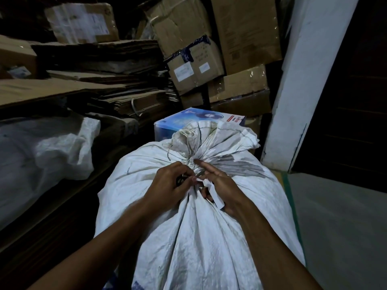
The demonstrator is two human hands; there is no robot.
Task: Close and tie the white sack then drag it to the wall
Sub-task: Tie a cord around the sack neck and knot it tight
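A full white woven sack (194, 237) stands in front of me, its mouth gathered into a bunched neck (201, 147) that fans out above the tie. My left hand (170, 183) pinches a white tie strip (213, 192) at the neck, fingers curled. On the other side of the neck, my right hand (222, 185) holds the strip's other part, with its index finger stretched forward onto the gathered cloth. The knot itself is hidden between my fingers.
Stacks of flattened cardboard (100, 65) and taped boxes (194, 68) fill the left and back. A blue printed box (199, 120) sits just behind the sack. Another white sack (41, 151) lies at left. A white wall corner (293, 91) and pale floor (339, 227) are at right.
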